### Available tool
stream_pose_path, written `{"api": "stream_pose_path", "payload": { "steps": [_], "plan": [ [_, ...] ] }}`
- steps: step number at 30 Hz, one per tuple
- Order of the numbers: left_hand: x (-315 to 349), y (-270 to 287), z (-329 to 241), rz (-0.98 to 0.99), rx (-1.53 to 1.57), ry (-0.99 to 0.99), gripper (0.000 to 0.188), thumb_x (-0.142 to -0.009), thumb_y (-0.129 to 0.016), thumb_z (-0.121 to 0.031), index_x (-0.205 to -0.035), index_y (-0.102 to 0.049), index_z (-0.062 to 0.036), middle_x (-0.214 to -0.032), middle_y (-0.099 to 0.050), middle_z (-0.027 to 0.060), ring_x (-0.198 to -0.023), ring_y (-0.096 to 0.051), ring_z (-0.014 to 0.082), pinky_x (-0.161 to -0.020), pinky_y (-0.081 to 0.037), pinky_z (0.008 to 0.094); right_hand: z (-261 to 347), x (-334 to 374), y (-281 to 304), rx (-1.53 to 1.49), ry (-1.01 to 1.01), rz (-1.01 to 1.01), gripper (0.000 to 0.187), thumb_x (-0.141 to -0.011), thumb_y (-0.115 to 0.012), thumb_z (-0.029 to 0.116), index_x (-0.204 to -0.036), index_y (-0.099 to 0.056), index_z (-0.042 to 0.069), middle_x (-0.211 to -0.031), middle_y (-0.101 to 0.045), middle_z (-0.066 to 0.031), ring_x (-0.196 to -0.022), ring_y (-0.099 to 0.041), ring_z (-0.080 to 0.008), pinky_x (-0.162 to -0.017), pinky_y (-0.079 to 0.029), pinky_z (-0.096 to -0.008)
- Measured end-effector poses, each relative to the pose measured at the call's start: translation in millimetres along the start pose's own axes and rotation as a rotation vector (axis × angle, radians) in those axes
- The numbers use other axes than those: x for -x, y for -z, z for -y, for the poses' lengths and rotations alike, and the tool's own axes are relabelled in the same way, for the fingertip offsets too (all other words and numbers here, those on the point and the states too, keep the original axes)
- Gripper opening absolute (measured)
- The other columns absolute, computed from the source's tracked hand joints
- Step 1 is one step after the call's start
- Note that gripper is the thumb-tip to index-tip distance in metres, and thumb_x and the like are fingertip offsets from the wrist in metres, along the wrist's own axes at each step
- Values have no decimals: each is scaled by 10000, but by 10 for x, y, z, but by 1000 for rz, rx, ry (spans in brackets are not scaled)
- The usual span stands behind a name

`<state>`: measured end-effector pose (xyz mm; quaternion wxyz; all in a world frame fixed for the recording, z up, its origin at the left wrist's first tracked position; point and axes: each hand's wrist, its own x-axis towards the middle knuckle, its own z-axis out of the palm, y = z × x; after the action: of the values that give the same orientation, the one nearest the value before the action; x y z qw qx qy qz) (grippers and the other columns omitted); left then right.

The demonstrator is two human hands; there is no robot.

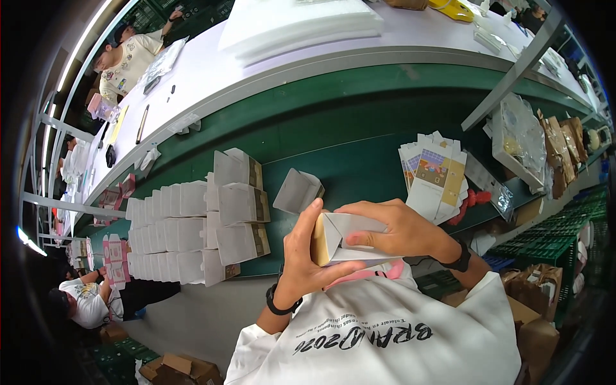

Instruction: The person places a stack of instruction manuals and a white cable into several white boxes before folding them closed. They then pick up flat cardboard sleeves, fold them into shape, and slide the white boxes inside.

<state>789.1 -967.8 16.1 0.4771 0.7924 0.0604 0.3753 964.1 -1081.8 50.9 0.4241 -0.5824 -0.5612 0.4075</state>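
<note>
A small folding carton [332,236], pale grey with a yellowish panel, is held between my two hands close to my body. My left hand [300,247] grips its left end, with the thumb up along the edge and the fingers below. Across the top and right side lies my right hand [401,231], its thumb pressed on the grey face. Just beyond them, on the green work surface [346,154], stands a single open grey carton [298,191]. To the right is a fanned pile of flat printed cartons [436,176].
Rows of folded cartons [183,234] stand at the left. A red bundle [473,202] and a white tray [520,141] are at the right. Above runs a white shelf [205,83] bearing foam sheets [301,29]. A slanted metal post [513,77] crosses the right. Other people work at the left.
</note>
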Motion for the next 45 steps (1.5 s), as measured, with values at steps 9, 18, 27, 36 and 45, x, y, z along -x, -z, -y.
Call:
{"api": "stream_pose_path", "payload": {
  "steps": [9, 18, 27, 36, 45],
  "plan": [
    [-68, 2, 138, 132, -156, -109, 689, -586, -898, -372, -1130, -600, -72, -1023, -598, 175, -814, -627, 261, -638, -517, 327, -235, 13, 93, 1, 4, -22, 417, -878, -662, 273, -1225, -595, 50, -1001, -685, -170, -797, -682, -299, -686, -527, -329],
    [-85, -56, 151, 286, -296, -224, 525, -639, -842, -423, -982, -626, -91, -977, -592, 190, -769, -625, 267, -624, -516, 354, -77, 199, 56, 490, 185, -91, 337, -913, -628, 206, -1197, -611, 26, -1023, -692, -144, -852, -689, -212, -756, -532, -283],
    [-31, -378, 692, -452, 728, 560, 559, -891, -564, -516, -1220, -493, -69, -1179, -569, 150, -1065, -583, 233, -735, -547, 370, -1289, 247, 199, -735, -236, -397, 449, -969, -560, 231, -1344, -464, 2, -1271, -585, -134, -1078, -608, -180, -888, -505, -283],
    [1101, -643, 2223, 165, 662, 1467, 390, -978, -513, -322, -1232, -457, -32, -1090, -600, 126, -830, -675, 241, -643, -599, 334, -2266, 346, -664, -534, -511, -231, 503, -853, -678, 94, -1300, -482, -25, -1222, -587, -111, -1129, -560, -167, -914, -484, -312],
    [1674, -356, 2680, -170, 635, 1412, 505, -859, -605, -47, -1303, -368, -5, -1036, -601, 141, -860, -656, 246, -678, -596, 337, -3202, -467, -1476, -89, -342, -380, 689, -812, -660, 108, -1382, -295, -20, -1264, -536, -232, -1164, -561, -340, -954, -469, -379]
  ]
}}
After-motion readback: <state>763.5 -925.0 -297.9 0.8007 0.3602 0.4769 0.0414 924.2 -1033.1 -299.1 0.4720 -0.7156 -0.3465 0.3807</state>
